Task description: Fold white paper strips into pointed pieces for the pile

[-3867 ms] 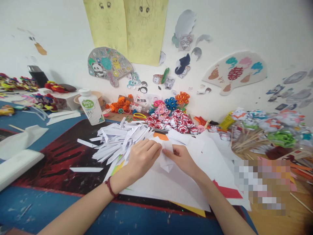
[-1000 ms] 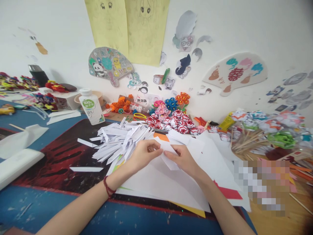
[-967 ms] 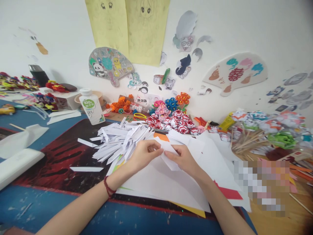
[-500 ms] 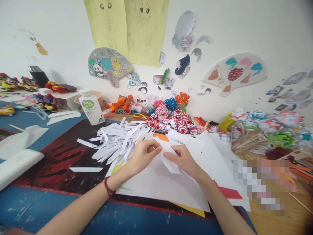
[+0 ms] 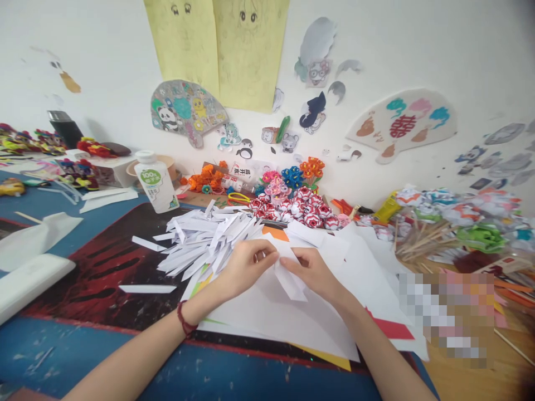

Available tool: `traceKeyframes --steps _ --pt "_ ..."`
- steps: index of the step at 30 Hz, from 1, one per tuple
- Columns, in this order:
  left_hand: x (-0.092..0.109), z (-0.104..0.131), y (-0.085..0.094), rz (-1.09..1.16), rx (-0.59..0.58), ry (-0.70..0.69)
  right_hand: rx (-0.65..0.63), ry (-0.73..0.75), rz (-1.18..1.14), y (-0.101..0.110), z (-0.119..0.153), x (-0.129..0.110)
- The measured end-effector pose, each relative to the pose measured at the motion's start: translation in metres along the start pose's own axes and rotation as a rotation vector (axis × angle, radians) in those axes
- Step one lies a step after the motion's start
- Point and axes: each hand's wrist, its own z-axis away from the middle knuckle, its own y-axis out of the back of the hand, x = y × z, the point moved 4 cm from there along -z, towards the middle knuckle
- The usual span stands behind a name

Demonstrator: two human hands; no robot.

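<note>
A strip of white paper point(image 5: 290, 283) is pinched between my two hands above the paper sheets. My left hand point(image 5: 249, 266) grips its left edge between thumb and fingers, and a dark red cord bracelet circles that wrist. From the other side, my right hand point(image 5: 311, 267) holds the strip with the thumb on top. The strip slants down toward me, its upper part partly hidden by the fingers. Large white sheets point(image 5: 284, 323) lie beneath my hands. Just left of them is a heap of folded white paper strips point(image 5: 204, 239), and one loose folded strip point(image 5: 147, 289) lies apart.
A white bottle point(image 5: 156, 184) stands behind the heap. Red-and-white paper flowers point(image 5: 307, 209) sit near the wall. At the right are thin wooden sticks point(image 5: 426, 239) and more paper flowers point(image 5: 480, 236). A white rounded case point(image 5: 37, 284) lies at the left on the blue table point(image 5: 200, 373).
Both hands keep their hold on the paper strip. Its lower end has swung slightly downward, and the fingers have shifted a little.
</note>
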Motion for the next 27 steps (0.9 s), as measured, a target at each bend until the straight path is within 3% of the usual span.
traceKeyframes --steps 9,22,27 --pt "-0.0011 -0.0002 -0.0008 0.087 0.033 0.094 0.126 -0.029 0.079 0.0085 0.0020 -0.0023" --pt "0.0047 0.0031 -0.0035 0.055 -0.008 0.050 0.074 -0.013 0.016 0.0040 0.0024 -0.0008" --pt "0.0059 0.0024 -0.0018 0.075 0.009 0.054 0.145 -0.004 0.066 0.0068 0.0017 -0.0011"
